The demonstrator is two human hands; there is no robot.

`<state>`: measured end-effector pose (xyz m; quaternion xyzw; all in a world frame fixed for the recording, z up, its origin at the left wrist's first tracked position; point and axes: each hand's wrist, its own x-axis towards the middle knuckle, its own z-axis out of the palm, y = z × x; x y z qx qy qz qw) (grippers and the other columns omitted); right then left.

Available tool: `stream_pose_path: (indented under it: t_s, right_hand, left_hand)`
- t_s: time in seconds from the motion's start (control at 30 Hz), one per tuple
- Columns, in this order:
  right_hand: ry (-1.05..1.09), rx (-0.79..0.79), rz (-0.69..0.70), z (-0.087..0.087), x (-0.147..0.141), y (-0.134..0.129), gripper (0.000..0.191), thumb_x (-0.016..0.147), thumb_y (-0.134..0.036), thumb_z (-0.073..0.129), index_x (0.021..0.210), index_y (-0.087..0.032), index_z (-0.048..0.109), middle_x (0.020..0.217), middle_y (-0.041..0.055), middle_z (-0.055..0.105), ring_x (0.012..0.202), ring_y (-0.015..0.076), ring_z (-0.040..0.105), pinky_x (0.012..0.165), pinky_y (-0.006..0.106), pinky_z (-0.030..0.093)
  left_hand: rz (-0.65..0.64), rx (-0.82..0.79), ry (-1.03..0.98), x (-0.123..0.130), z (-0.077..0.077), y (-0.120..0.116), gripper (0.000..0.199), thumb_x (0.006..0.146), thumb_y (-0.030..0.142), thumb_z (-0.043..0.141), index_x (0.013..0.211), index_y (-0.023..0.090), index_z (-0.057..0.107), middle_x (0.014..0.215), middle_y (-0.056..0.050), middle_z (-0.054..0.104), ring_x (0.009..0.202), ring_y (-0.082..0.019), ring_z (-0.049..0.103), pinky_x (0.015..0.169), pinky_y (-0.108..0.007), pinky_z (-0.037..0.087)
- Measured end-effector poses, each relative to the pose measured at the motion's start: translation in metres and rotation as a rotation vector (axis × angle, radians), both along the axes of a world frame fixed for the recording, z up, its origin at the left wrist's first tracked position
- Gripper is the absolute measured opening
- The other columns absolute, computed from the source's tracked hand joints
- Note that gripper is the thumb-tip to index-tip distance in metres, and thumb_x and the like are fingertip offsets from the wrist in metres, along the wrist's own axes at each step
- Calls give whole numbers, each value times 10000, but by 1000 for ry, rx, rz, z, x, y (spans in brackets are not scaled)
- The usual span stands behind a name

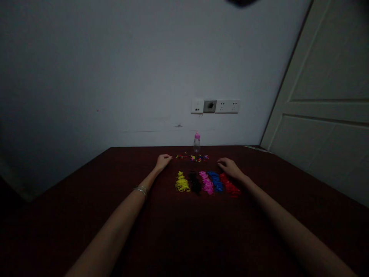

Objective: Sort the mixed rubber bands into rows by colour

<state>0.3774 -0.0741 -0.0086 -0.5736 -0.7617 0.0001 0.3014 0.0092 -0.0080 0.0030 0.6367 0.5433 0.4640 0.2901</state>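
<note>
My left hand (pixel 164 161) rests on the table with its fingers pinched together, just left of a loose row of mixed-colour small rubber bands (pixel 197 158). Whatever its fingertips hold is too small to make out. My right hand (pixel 229 167) lies above the pile of red rubber bands (pixel 230 185), its fingers curled in, and their contents are hidden. To the left of the red pile are separate piles of blue rubber bands (pixel 216 182), pink rubber bands (pixel 206 183), black rubber bands (pixel 195 183) and yellow rubber bands (pixel 182 182).
A small clear bottle with a pink top (pixel 196 142) stands behind the mixed bands, near the wall. The dark red-brown table (pixel 184 231) meets a pale wall with a row of sockets (pixel 227 106). A panelled door (pixel 323 100) rises on the right.
</note>
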Motion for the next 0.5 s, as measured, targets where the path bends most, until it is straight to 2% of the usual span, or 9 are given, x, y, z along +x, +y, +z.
stream_pose_path:
  t_s: [0.13, 0.27, 0.5]
  right_hand:
    - [-19, 3, -9, -12, 12, -5, 285, 833, -240, 455, 988, -144, 675, 1049, 126, 660, 992, 231, 594, 911, 333, 422]
    - [-22, 6, -22, -16, 12, -5, 316, 840, -269, 440, 1013, -149, 674, 1076, 120, 657, 1018, 233, 590, 929, 335, 414]
    - [48, -30, -68, -14, 11, -5, 363, 860, -324, 410, 1019, -139, 679, 1092, 114, 659, 1035, 228, 595, 928, 319, 420]
  left_hand:
    - [30, -15, 49, 1, 0, 3, 171, 699, 239, 580, 693, 101, 681, 442, 35, 496, 436, -79, 421, 491, -193, 339]
    - [68, -54, 141, 3, 2, 9, 168, 721, 205, 575, 743, 93, 699, 523, -5, 582, 487, -94, 495, 535, -195, 387]
    - [17, -33, 483, 12, 12, 20, 184, 720, 204, 586, 828, 140, 722, 831, -70, 693, 783, -165, 615, 688, -214, 427]
